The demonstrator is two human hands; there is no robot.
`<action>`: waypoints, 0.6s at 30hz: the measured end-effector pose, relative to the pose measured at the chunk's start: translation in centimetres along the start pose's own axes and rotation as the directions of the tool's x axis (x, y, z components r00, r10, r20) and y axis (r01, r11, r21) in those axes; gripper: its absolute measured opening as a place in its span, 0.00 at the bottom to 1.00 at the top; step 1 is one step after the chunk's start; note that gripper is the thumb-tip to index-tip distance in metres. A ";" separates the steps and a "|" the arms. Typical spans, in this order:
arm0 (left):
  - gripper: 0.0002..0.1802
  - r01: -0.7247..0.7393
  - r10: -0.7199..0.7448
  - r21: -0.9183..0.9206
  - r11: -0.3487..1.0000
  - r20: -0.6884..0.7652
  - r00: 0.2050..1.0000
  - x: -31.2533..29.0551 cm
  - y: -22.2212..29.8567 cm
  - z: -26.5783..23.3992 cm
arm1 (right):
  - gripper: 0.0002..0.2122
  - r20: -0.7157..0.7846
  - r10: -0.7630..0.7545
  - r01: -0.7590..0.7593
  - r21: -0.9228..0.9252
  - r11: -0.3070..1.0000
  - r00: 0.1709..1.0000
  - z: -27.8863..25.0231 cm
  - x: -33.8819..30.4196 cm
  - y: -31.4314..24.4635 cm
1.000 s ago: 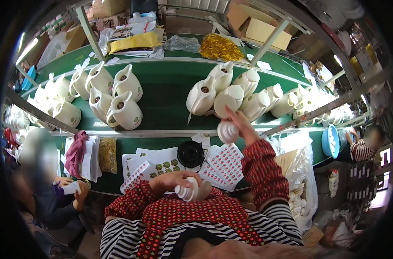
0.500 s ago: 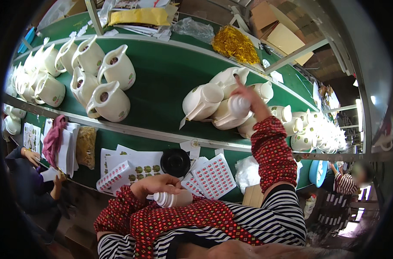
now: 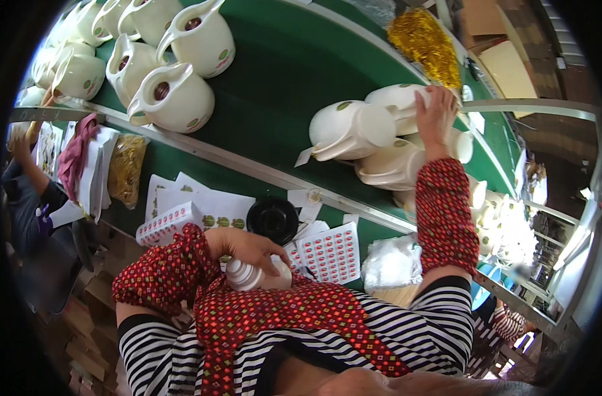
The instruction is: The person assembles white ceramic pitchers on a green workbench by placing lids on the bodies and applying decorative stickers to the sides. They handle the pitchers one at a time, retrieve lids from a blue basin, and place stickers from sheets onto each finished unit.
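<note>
In my lap, my left hand (image 3: 253,252) is closed over a white ridged stopper (image 3: 245,276), whose stepped end points left. My right arm reaches far out to a group of cream jugs lying on their sides. There my right hand (image 3: 438,111) grips the end of the rearmost jug (image 3: 394,98), fingers curled over it and hiding its opening. Just in front lies another jug (image 3: 344,129) with a small white tag (image 3: 304,157) beside it. A third jug (image 3: 387,164) rests nearer to me, its handle toward the front.
Upright cream jugs (image 3: 175,105) crowd the green belt at left. Nearer are sticker sheets (image 3: 327,254), a black round dish (image 3: 272,220), a clear plastic bag (image 3: 392,263) and a bag of gold material (image 3: 127,171). A metal rail (image 3: 248,168) runs between. Another person's arm (image 3: 33,165) is at far left.
My view has turned and come closer to the belt. My right hand has gone from pointing at the rear jug's opening to gripping its end. The left hand still holds the stopper.
</note>
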State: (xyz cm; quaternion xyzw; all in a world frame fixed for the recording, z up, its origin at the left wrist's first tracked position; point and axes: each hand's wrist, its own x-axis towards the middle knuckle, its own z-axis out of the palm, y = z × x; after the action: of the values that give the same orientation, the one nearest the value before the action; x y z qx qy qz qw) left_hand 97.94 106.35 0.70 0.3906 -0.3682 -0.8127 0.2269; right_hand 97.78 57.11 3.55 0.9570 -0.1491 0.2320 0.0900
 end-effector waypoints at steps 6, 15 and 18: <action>0.26 -0.182 0.005 -0.337 0.924 -0.464 0.886 -1.7 -4.3 -3.1 | 0.32 0.282 0.069 -0.123 0.178 0.976 0.957 -1.4 -0.5 3.7; 0.19 -0.041 0.085 0.077 0.996 -0.967 0.242 -4.6 -10.5 -8.6 | 0.45 0.651 -0.128 0.045 0.142 0.989 0.749 -6.8 4.9 3.6; 0.18 0.053 0.131 0.145 0.988 -0.969 0.211 -5.3 -9.0 -8.5 | 0.42 0.694 -0.133 0.053 0.135 0.989 0.708 -7.6 5.8 3.1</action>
State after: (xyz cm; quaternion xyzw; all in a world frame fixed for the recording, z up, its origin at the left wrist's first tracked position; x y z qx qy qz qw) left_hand 107.16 111.88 -7.36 0.8200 -0.2122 -0.3516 0.3987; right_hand 98.51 54.65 13.29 0.9830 -0.1112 -0.1454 -0.0121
